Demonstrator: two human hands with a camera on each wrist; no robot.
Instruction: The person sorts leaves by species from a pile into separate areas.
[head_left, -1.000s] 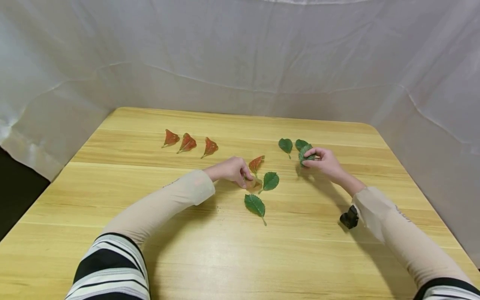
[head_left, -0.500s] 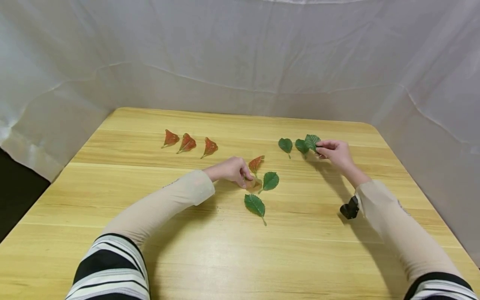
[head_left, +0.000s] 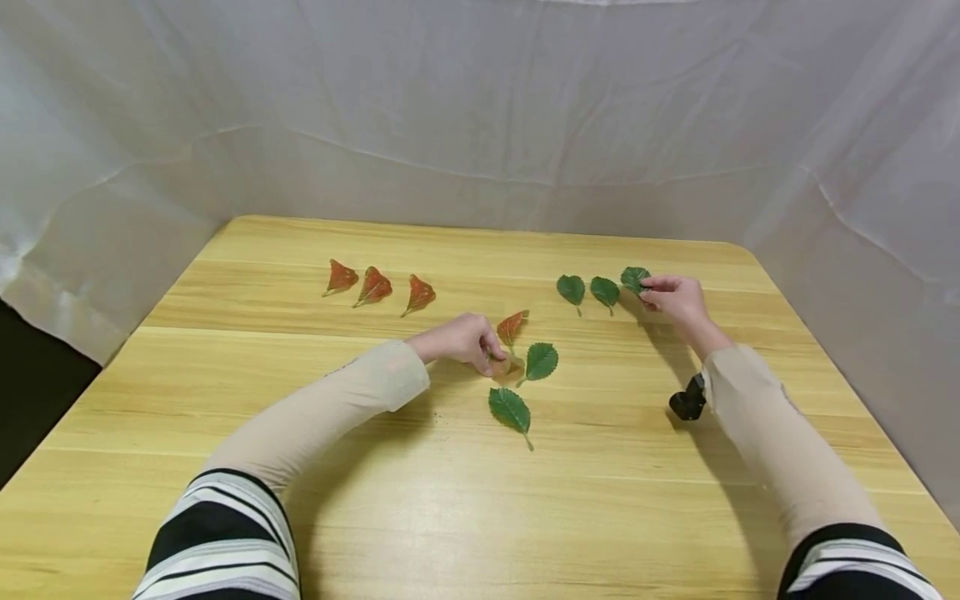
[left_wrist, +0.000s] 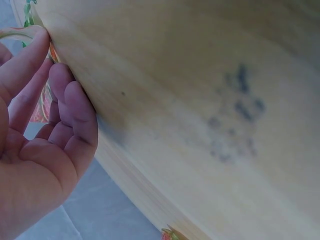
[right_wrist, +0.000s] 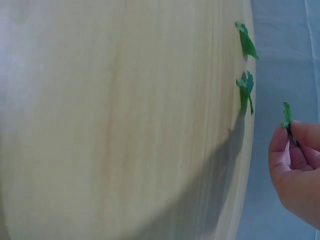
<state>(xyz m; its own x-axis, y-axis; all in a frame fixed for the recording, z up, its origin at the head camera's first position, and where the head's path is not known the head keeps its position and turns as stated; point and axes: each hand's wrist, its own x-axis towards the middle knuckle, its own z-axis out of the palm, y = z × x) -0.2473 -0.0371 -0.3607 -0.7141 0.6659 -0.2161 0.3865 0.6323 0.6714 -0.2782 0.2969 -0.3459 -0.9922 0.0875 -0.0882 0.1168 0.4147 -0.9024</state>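
Note:
My left hand (head_left: 465, 340) rests on the wooden table (head_left: 450, 500) at its middle, fingers curled, pinching the stem of a red leaf (head_left: 513, 327) that tilts up off the wood. In the left wrist view the fingers (left_wrist: 65, 115) lie against the tabletop with red showing behind them. My right hand (head_left: 671, 296) pinches a green leaf (head_left: 634, 278) at the back right, just right of two green leaves (head_left: 572, 289) (head_left: 604, 290) lying in a row. The right wrist view shows this pinched leaf (right_wrist: 286, 116) above the fingertips (right_wrist: 280, 145).
Three red leaves (head_left: 342, 275) (head_left: 374, 285) (head_left: 421, 293) lie in a row at the back left. Two more green leaves (head_left: 541, 361) (head_left: 510, 409) lie near my left hand. A white cloth backdrop (head_left: 480, 125) surrounds the table.
My right hand has carried its green leaf back and to the right, to the right end of the green row. The left hand has stayed put.

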